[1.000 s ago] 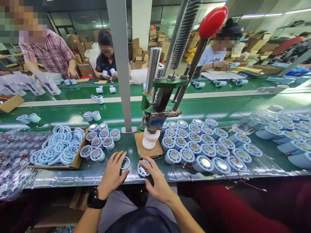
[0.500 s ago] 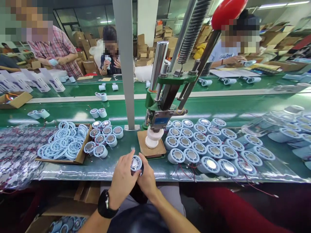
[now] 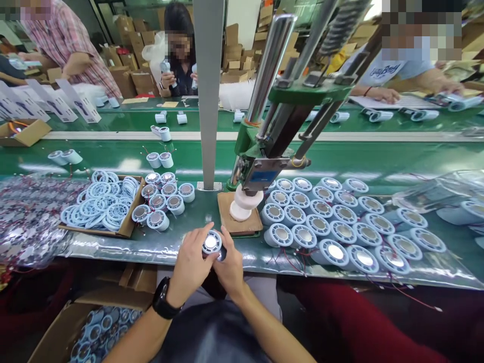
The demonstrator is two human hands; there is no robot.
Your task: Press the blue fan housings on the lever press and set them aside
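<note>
Tightly packed, shiny grey parts [image 3: 34, 217] are covering the far left of a green worktop [image 3: 204, 206], while just beside them a shallow brown cardboard tray [image 3: 127, 230] is brimming with light-blue plastic rings [image 3: 100, 203]. A small group of round light-blue housings topped with silver discs [image 3: 158, 202] is sitting near the tray's right side. Near the worktop's front edge, a worker's left hand [image 3: 192, 256], black watch [image 3: 163, 298] at the wrist, is grasping a round light-blue housing with a bright silver disc [image 3: 212, 242]; the right hand [image 3: 230, 263] is gripping the same piece from the other side. Behind and to the right, a green-and-steel press [image 3: 264, 171] is holding a round white head [image 3: 248, 199] over a square brown board [image 3: 252, 222]. At right, rows of similar light-blue housings [image 3: 344, 230] are sitting close together, red wires [image 3: 416, 298] trailing over the front edge.
</note>
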